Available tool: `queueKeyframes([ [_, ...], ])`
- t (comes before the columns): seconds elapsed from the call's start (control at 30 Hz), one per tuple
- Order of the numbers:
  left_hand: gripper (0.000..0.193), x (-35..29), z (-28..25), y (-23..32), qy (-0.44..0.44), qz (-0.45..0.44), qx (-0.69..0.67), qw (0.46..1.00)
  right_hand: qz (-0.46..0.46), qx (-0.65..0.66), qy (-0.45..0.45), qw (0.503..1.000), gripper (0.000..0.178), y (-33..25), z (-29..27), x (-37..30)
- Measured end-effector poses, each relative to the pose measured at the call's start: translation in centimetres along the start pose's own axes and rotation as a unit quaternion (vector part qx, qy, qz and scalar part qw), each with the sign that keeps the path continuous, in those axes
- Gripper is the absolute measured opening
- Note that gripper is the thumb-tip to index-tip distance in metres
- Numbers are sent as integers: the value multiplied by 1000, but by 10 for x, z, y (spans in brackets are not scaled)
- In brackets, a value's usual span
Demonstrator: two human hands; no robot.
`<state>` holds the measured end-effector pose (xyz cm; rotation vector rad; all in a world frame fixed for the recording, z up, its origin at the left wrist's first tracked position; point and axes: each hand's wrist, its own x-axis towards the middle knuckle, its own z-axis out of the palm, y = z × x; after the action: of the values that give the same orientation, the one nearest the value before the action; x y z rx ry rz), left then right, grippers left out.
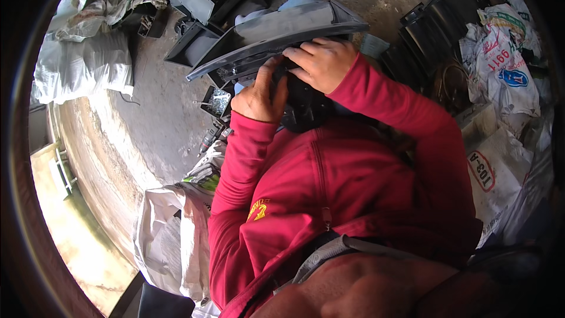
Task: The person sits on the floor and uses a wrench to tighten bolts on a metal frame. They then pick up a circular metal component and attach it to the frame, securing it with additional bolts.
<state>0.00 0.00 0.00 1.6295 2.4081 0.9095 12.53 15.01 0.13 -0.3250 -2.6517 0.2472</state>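
Note:
A long black plastic trough-like part [282, 26] with a dusty grey inner face is tilted in front of my chest. My left hand [259, 97] is at its near side, index finger and thumb bent together against the underside; what lies between them is too small to make out. My right hand [322, 62] grips the near edge farther right, its fingers curled on the part. Just below both hands is a dark moulded piece [306, 103], partly covered by them and my jacket.
A small box of shiny metal fasteners [218, 101] and a power drill [209, 140] lie left on the floor. More black troughs [197, 0] are piled beyond. Black parts [432, 26] stand at right beside white sacks [506, 65]; other sacks [85, 68] lie at far left.

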Motion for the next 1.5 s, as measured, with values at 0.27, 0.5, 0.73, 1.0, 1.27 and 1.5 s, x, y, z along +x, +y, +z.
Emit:
queueKeyframes([
  [0.27,45,6,-2,-9,29,45,24,998,-5,-24,-4,1000,41,-3,-3,6],
  [0.5,47,2,7,-13,51,48,11,998,-25,-31,31,999,38,0,-1,7],
  [0.73,44,4,4,-12,49,35,4,998,-27,-25,20,999,38,-2,-2,7],
  [1.0,45,2,2,-9,26,29,4,999,-38,-29,27,998,39,1,-2,7],
  [1.27,50,5,1,-12,44,39,17,998,-47,-34,35,998,38,2,-1,6],
  [1.5,51,7,1,-10,54,46,-10,997,-72,-44,39,996,36,5,-2,7],
])
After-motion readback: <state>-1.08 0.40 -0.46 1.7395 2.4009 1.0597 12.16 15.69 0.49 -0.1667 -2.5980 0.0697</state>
